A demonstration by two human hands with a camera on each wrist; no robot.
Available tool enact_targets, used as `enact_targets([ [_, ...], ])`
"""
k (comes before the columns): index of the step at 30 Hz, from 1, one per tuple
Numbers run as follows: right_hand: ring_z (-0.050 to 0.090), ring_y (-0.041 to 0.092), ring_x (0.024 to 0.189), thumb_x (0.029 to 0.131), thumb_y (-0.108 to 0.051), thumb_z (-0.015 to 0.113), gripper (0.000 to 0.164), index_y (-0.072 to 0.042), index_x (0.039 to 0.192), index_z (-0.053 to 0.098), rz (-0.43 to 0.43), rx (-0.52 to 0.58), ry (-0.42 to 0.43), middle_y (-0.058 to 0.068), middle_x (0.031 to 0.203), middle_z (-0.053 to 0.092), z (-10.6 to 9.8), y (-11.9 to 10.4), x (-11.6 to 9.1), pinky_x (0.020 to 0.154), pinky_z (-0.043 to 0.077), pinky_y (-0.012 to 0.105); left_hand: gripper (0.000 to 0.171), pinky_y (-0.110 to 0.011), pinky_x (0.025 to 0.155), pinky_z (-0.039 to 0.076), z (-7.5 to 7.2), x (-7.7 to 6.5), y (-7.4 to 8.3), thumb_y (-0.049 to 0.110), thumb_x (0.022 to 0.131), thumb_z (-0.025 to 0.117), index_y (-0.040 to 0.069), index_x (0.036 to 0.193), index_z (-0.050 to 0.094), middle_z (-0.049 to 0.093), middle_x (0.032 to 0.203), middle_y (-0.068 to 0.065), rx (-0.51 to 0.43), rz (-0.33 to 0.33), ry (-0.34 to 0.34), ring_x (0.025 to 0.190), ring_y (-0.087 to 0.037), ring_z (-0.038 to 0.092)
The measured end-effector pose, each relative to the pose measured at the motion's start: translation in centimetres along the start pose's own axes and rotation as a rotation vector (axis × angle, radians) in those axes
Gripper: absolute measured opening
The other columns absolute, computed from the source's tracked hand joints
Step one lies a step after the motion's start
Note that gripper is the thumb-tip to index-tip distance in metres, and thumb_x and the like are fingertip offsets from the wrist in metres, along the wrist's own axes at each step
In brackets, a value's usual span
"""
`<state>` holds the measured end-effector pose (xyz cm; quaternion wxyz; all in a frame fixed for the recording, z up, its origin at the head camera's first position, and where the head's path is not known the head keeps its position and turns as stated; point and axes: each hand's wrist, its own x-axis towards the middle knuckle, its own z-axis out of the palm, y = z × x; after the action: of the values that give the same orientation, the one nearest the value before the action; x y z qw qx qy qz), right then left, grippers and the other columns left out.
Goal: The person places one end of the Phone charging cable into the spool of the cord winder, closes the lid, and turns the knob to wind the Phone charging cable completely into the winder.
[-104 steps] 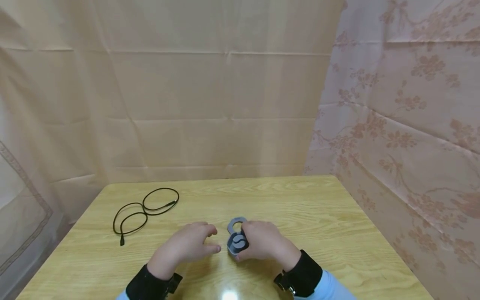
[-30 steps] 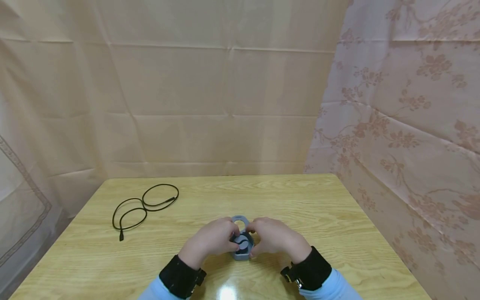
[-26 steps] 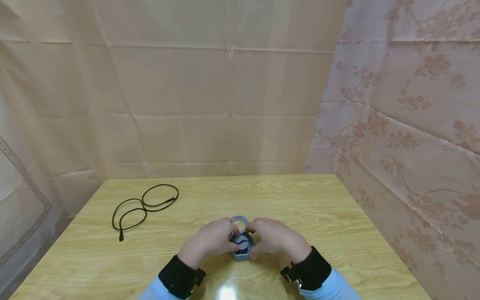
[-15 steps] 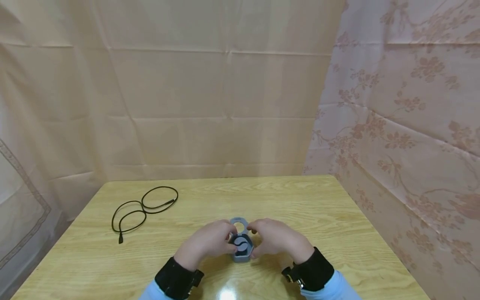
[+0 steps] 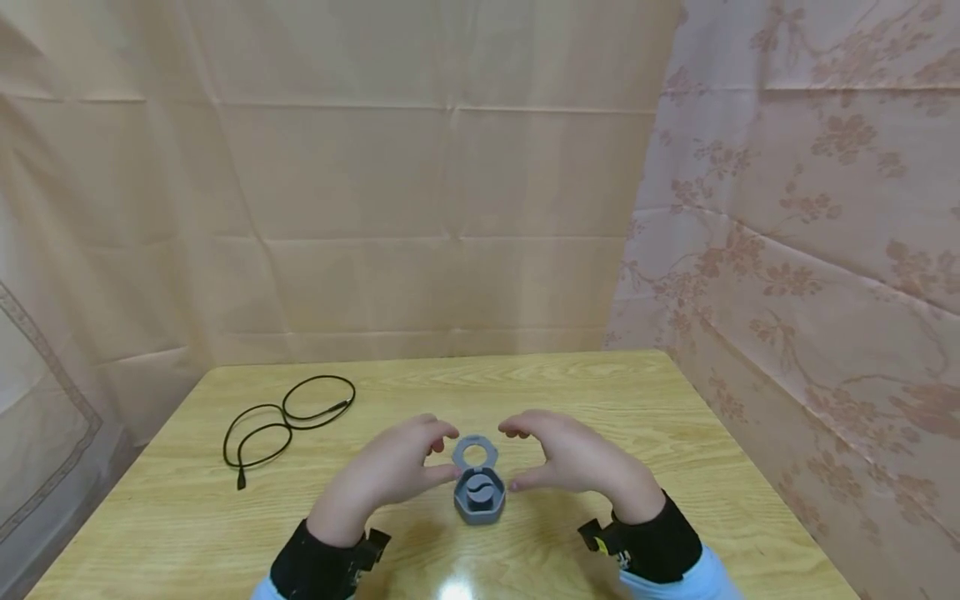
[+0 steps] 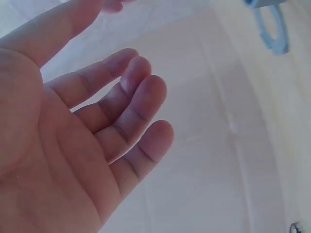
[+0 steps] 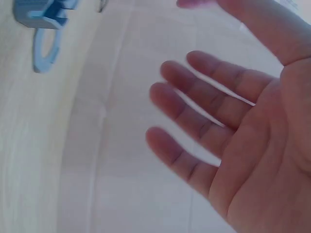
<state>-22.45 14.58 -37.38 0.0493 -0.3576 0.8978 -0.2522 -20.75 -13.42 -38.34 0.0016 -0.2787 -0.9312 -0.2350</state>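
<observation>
A small grey hexagonal box (image 5: 480,515) stands on the wooden table, its ring-shaped lid (image 5: 492,451) swung back on the far side. Inside sits a round grey core (image 5: 480,487) with an S-shaped groove. My left hand (image 5: 393,463) hovers just left of the box, fingers relaxed, holding nothing. On the other side my right hand (image 5: 577,457) mirrors it, thumb and fingers apart. Both palms show bare in the wrist views, where the grey-blue lid (image 6: 273,31) appears at the upper right of the left one and the box (image 7: 41,14) at the upper left of the right one.
A black cable (image 5: 288,427) lies in loose loops on the left part of the table (image 5: 637,417). Beige cloth (image 5: 420,183) hangs behind the table, and flowered cloth (image 5: 795,250) hangs along the right.
Earlier the right hand gripped the box alone, then both hands held its sides. Now both have let go and drawn apart, and the box stands by itself with its lid folded back.
</observation>
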Motion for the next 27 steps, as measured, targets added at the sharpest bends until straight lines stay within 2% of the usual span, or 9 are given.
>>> enact_targets([
  [6, 0.059, 0.022, 0.120, 0.087, -0.036, 0.083, 0.062, -0.010, 0.138, 0.059, -0.119, 0.081, 0.106, 0.000, 0.130, 0.064, -1.1, -0.3, -0.5, 0.099, 0.049, 0.049, 0.043, -0.037, 0.079, 0.054, -1.6, -1.2, 0.5, 0.033, 0.091, 0.079, 0.014, 0.127, 0.068, 0.063, 0.105, 0.005, -0.010, 0.059, 0.142, 0.096, -0.016, 0.063],
  [12, 0.060, 0.021, 0.120, 0.091, -0.034, 0.080, 0.054, -0.013, 0.137, 0.060, -0.197, 0.130, 0.227, -0.002, 0.130, 0.065, -1.4, -0.1, -0.3, 0.094, 0.052, 0.048, 0.041, -0.037, 0.080, 0.054, -2.9, -1.9, 0.6, 0.036, 0.092, 0.077, 0.016, 0.127, 0.067, 0.064, 0.108, 0.007, 0.004, 0.043, 0.239, 0.099, -0.014, 0.063],
  [19, 0.060, 0.024, 0.118, 0.090, -0.021, 0.081, 0.050, -0.012, 0.135, 0.062, -0.272, 0.226, 0.330, 0.001, 0.130, 0.065, -1.4, 0.4, 0.6, 0.092, 0.053, 0.045, 0.041, -0.034, 0.073, 0.052, -4.1, -2.5, -0.5, 0.033, 0.093, 0.077, 0.011, 0.126, 0.069, 0.063, 0.105, 0.003, 0.020, 0.033, 0.359, 0.092, -0.015, 0.061],
  [23, 0.060, 0.026, 0.118, 0.089, -0.018, 0.082, 0.049, -0.010, 0.134, 0.062, -0.281, 0.257, 0.363, 0.002, 0.131, 0.065, -1.3, 0.5, 1.1, 0.093, 0.053, 0.045, 0.042, -0.033, 0.067, 0.049, -4.7, -2.7, -1.4, 0.035, 0.094, 0.075, 0.010, 0.128, 0.068, 0.064, 0.107, 0.000, 0.029, -0.002, 0.381, 0.080, -0.011, 0.057],
  [27, 0.060, 0.028, 0.119, 0.090, -0.017, 0.081, 0.048, -0.010, 0.134, 0.062, -0.240, 0.288, 0.383, 0.003, 0.131, 0.065, -1.4, 0.4, 1.6, 0.094, 0.053, 0.047, 0.045, -0.034, 0.067, 0.048, -5.4, -2.9, -2.2, 0.038, 0.096, 0.073, 0.010, 0.131, 0.066, 0.065, 0.112, -0.003, 0.008, -0.067, 0.369, 0.071, -0.012, 0.051],
])
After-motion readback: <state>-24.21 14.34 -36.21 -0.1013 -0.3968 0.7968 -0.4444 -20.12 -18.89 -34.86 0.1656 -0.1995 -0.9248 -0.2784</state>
